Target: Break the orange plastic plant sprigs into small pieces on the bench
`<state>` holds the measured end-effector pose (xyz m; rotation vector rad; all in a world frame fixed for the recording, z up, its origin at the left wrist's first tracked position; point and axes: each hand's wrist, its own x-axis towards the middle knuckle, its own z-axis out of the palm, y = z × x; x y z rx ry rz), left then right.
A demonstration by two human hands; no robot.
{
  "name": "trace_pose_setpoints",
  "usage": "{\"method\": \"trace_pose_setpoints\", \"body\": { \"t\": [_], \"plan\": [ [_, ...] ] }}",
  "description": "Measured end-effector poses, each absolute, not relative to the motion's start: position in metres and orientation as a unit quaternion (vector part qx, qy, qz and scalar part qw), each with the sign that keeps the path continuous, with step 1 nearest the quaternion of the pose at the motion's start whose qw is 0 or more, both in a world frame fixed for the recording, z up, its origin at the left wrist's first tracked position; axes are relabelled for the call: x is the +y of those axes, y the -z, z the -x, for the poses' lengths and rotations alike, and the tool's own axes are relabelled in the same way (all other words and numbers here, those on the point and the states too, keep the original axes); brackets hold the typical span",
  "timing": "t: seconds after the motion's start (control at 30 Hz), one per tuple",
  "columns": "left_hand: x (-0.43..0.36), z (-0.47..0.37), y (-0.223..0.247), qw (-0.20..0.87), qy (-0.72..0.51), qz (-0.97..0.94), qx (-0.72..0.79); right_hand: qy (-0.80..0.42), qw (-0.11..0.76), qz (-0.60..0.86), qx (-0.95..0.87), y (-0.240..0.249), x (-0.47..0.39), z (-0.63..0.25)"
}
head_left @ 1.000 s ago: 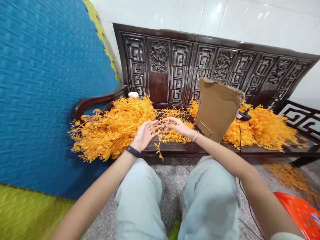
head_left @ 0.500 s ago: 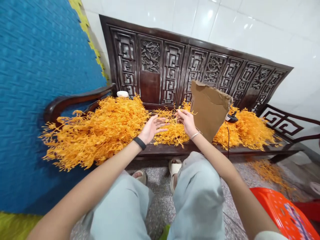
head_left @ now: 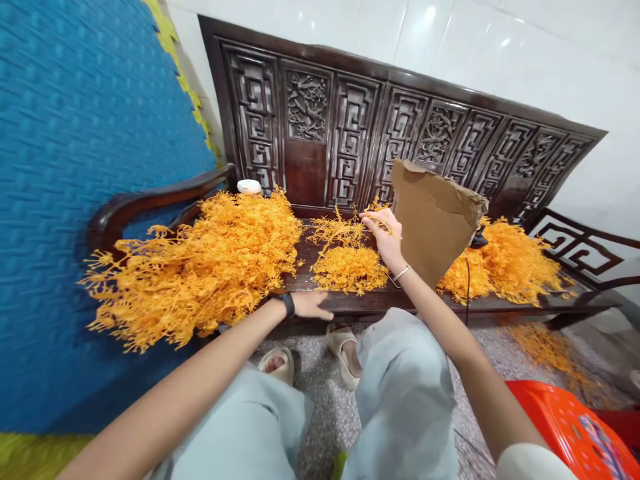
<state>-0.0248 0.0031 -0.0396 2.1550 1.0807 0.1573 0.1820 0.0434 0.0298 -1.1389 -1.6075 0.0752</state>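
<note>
My left hand (head_left: 309, 305) lies at the bench's front edge with its fingers apart and nothing in them, just right of the large orange heap of artificial plant sprigs (head_left: 215, 267). Over the back of the seat, my right hand (head_left: 386, 233) is closed, its fingertips together on a thin orange sprig (head_left: 367, 217). Loose branching sprigs (head_left: 336, 230) lie to its left. Below them sits a smaller pile of sprigs (head_left: 350, 268). A torn brown cardboard piece (head_left: 433, 223) stands upright beside my right hand.
The dark carved wooden bench (head_left: 306, 170) runs across the view. More orange sprigs (head_left: 520, 263) and a black device (head_left: 479, 238) with a cord are at its right. A white container (head_left: 249, 187) stands behind the large heap. A red stool (head_left: 565, 427) is at lower right.
My left hand has dropped from above the middle pile to the bench's front edge. My right hand has shifted slightly right and turned over, its fingers more closed.
</note>
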Motion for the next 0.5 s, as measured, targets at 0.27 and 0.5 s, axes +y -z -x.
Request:
{"method": "trace_pose_setpoints", "body": {
  "t": [0.27, 0.5],
  "plan": [
    [-0.026, 0.019, 0.035, 0.230, 0.112, -0.879, 0.403, -0.094, 0.570, 0.479, -0.661, -0.005, 0.156, -0.155],
    [-0.046, -0.003, 0.014, 0.137, 0.176, -0.917, 0.332, -0.102, 0.489, 0.654, -0.568, -0.007, 0.237, -0.156]
  ]
}}
